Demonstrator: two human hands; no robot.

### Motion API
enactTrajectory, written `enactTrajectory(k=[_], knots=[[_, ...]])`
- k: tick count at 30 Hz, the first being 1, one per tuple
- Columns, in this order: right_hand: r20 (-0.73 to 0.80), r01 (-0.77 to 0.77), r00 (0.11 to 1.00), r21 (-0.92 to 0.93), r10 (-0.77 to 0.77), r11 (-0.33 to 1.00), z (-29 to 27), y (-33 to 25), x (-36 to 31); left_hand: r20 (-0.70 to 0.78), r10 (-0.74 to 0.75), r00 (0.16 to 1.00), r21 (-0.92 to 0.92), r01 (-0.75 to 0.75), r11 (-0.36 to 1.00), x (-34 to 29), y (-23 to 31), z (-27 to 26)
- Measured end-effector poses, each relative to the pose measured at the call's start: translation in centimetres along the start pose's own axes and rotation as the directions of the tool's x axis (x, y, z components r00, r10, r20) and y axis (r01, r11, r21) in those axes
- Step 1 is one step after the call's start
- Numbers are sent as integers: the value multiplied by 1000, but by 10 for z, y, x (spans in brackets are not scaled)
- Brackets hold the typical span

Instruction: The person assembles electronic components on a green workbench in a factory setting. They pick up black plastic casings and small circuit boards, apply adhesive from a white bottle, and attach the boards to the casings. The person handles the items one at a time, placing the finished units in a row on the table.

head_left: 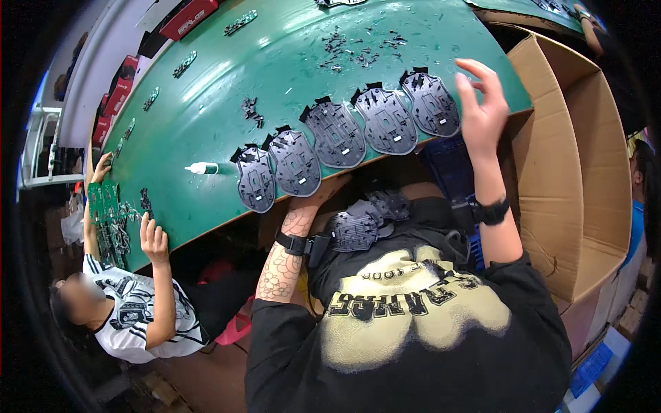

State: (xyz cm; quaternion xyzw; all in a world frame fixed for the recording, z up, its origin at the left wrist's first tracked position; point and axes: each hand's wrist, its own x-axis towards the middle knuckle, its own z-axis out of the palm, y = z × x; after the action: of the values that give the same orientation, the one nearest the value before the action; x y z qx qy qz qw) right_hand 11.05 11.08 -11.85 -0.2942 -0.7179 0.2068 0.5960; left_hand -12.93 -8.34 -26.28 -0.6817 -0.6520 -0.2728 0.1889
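A row of several black shield-shaped plastic shells [335,134] lies along the near edge of the green table, with small black pieces on their upper ends. My right hand [485,113] is raised beside the rightmost shell [432,103], thumb and fingers apart and bent, holding nothing I can see. My left hand [329,190] is low at the table's edge, just below the middle shells; its fingers are hidden. More black plastic shells [354,227] rest on my lap, by the left wrist strap.
Loose small black parts [361,49] lie scattered farther back, with a smaller cluster [253,112] nearer. A white dropper bottle [202,168] lies left of the shells. At left, a co-worker's hand [154,241] is near green circuit boards [103,199]. A tall cardboard box [558,172] stands at right.
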Motion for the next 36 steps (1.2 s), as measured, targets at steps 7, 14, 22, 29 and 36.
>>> enactTrajectory(k=[7,14,22,29,36], knots=[[765,-480,606,133,218,867,-48,-43,-85,615,-376,693,-29,497,867,-29,4,-35],[801,-486,475,-106,364,868,-8,-7,-131,487,-301,820,-295,479,827,-50,16,-76],[708,-420,644,11,290,907,18,-5,-131,7,103,995,-207,-100,973,-32,39,-99],[927,-960,194,112,322,256,32,-21,-136,70,257,964,-273,-229,934,-7,61,-107],[853,-720,477,239,214,652,-38,-56,-77,32,146,989,-369,-124,921,-20,59,-134]])
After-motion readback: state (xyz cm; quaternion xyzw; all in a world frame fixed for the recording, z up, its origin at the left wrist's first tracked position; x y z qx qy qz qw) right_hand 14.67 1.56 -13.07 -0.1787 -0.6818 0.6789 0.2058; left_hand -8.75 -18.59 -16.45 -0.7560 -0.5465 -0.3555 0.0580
